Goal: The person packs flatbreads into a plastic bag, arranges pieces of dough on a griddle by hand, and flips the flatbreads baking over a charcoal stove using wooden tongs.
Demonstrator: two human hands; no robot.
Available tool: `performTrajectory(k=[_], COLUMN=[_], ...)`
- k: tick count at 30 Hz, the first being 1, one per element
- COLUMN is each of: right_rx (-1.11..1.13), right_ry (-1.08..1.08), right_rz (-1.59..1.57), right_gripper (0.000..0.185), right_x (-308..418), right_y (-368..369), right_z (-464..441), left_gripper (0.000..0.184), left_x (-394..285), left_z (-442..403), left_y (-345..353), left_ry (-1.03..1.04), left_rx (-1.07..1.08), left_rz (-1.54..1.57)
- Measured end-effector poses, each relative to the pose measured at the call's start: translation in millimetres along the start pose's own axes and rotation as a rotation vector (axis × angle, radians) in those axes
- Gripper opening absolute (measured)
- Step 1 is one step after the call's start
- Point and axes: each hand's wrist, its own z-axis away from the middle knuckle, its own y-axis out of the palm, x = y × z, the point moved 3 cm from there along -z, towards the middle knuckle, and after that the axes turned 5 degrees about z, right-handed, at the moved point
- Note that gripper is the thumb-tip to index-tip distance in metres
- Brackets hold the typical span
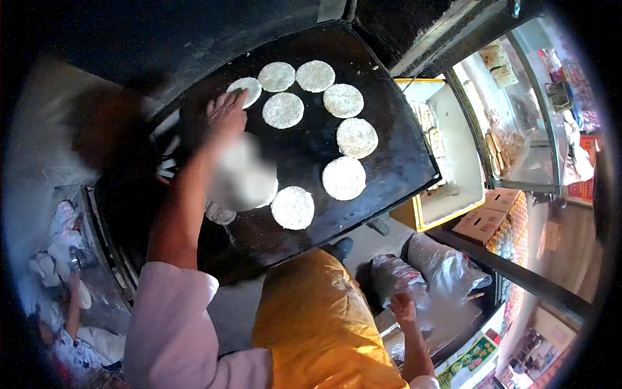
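My left hand (227, 115) reaches over a dark griddle (304, 159), palm down and open, its fingertips on the edge of a round white flatbread (247, 91) at the far left. Beside that one lie more flatbreads, among them one inside the ring (283, 110), one at the right (357, 138) and one near the front edge (293, 207). A blurred patch hides part of those by my left forearm. Low at the right, my right hand (403, 307) hangs beside plastic-wrapped bags (444, 269), away from the griddle; its fingers are too indistinct to read.
A yellow-rimmed white bin (453, 162) with bread pieces stands right of the griddle. Beyond it are a glass display case (528, 155), cardboard boxes (481, 223) and eggs (518, 220). At the lower left, another person's arm (72, 311) shows beside a pale round piece.
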Motion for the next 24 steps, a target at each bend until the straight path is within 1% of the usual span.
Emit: performTrajectory(k=[1,2,3,4,5,6,7,8,9,10,11,12,17,18,21,22,23,24], right_rx=[-0.003,0.014,0.033,0.035,-0.113,-0.272,-0.275,-0.235,-0.194,-0.192,-0.173,-0.159,-0.116,-0.108,-0.082,-0.063,-0.063,0.001], right_ry=[0.001,-0.074,-0.149,-0.148,-0.510,-0.857,-0.859,-0.723,-0.584,-0.745,-0.729,-0.709,-0.647,-0.638,-0.602,-0.580,-0.569,-0.391], right_rz=[0.002,-0.061,-0.129,-0.138,0.472,1.090,1.084,1.147,1.209,1.177,1.119,1.063,0.907,0.889,0.873,0.877,0.879,0.328], right_gripper=[0.018,0.019,0.020,0.020,0.021,0.023,0.023,0.025,0.027,0.026,0.026,0.025,0.022,0.022,0.021,0.021,0.021,0.024], right_x=[1,2,6,7,27,44,42,36,27,12,9,7,2,4,12,15,2,-15], right_y=[-4,-7,-4,-1,4,17,19,21,20,16,14,12,9,12,19,20,18,15], right_z=[-1,-2,-2,0,7,14,12,11,10,9,11,12,17,17,13,14,14,7], left_gripper=[0.043,0.043,0.037,0.032,0.026,0.026,0.027,0.031,0.034,0.037,0.039,0.039,0.035,0.037,0.048,0.048,0.050,0.053], left_x=[11,23,31,35,24,7,-6,-7,-36,-61,-74,-72,-25,-8,30,38,41,42], left_z=[-2,5,17,29,40,41,39,38,26,21,19,20,24,25,11,5,-1,-3], left_y=[5,9,6,5,-6,-21,-31,-23,-34,-34,-32,-28,12,16,33,36,36,37], left_ry=[-0.043,-0.042,0.050,0.143,0.177,0.174,0.168,0.245,0.186,0.298,0.408,0.404,0.215,0.221,0.142,0.143,0.113,0.084], left_rx=[0.079,0.081,0.036,-0.009,-0.076,-0.059,-0.041,-0.202,-0.029,-0.049,-0.070,-0.070,-0.156,-0.184,-0.124,-0.120,-0.053,0.015], left_rz=[-0.073,-0.074,-0.090,-0.107,-0.100,-0.159,-0.216,-0.043,-0.087,0.024,0.138,0.142,-0.117,-0.127,-0.161,-0.159,-0.103,-0.046])
